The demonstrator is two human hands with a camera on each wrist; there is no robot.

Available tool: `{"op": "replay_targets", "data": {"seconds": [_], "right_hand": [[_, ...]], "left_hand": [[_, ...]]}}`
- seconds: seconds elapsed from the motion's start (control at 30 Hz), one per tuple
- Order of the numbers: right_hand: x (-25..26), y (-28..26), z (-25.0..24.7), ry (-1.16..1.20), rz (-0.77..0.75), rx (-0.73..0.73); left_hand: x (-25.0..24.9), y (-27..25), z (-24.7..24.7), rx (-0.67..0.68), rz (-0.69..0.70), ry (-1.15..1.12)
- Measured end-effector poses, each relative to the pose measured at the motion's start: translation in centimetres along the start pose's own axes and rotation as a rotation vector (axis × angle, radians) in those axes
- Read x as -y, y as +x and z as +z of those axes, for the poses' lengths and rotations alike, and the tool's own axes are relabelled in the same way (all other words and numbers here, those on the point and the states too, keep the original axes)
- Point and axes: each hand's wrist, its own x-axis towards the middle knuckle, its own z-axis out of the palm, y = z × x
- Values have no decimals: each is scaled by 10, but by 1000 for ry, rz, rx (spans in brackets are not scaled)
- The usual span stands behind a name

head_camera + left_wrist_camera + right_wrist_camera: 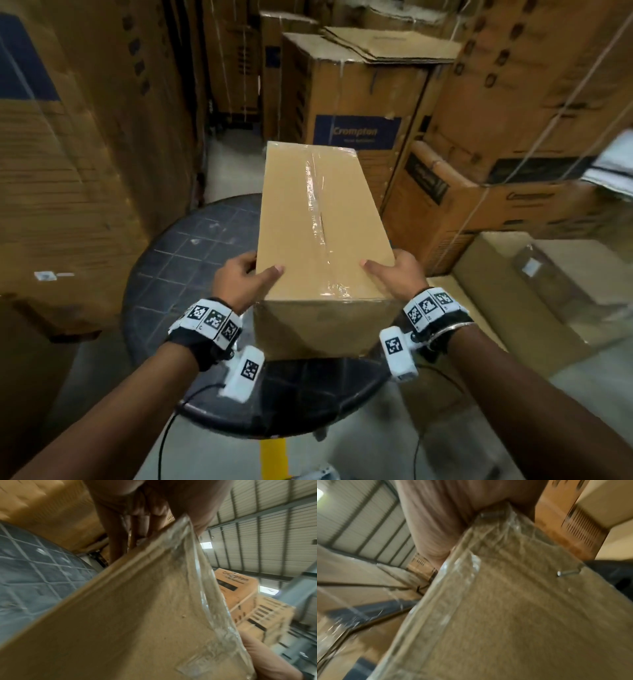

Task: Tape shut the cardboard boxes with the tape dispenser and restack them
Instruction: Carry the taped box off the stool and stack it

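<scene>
Plain cardboard box (322, 219) held upright at its near end, above the round dark counter (178, 260); whether the base rests on the counter or is lifted clear, impossible to tell. Left hand (241, 277) clasping the near-left corner, thumb laid on the top face, fingers curled down the side. Right hand (399, 275) mirroring it on the near-right corner, thumb on top, fingers wrapped round the edge. Both grips closed on the box.

Clear tape (317, 205) running along the top centre seam and folding over the near edge, wrinkled, with a short dark slit of seam showing midway. Tape dispenser nowhere in view.

Judged as the restack step: sealing looks done on this face.

Risks from here:
- Both holds at the near end only, so the long far end likely to dip or swing on a lift.
- Thumbs on smooth board and glossy tape, so some chance of slipping.
- Wrinkled tape with a seam gap, so possible peeling if the flaps bear load.
- Large printed cartons (356, 113) crowding the far side, and another box (534, 287) low at right, so a far corner could clip one on turning.
</scene>
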Motion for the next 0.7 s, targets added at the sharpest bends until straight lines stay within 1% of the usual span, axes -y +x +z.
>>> {"op": "replay_targets", "data": {"seconds": [0.1, 0.2, 0.33, 0.47, 0.57, 0.63, 0.7], "right_hand": [[-15, 5, -54, 15, 49, -63], [-34, 11, -102, 40, 98, -135], [-64, 24, -166, 42, 135, -189], [-117, 61, -231, -25, 168, -188], [-159, 87, -279, -18, 145, -213], [-184, 99, -310, -60, 122, -201], [-208, 110, -338, -97, 148, -186]], "left_hand": [[-29, 15, 40, 121, 64, -54], [-52, 30, 90, 211, 101, -73], [-79, 46, 161, 307, 127, -91], [-105, 58, 242, 349, 139, -109], [-119, 63, 310, 353, 107, -142], [-123, 66, 356, 386, 48, -173], [-125, 68, 401, 416, -22, -196]]}}
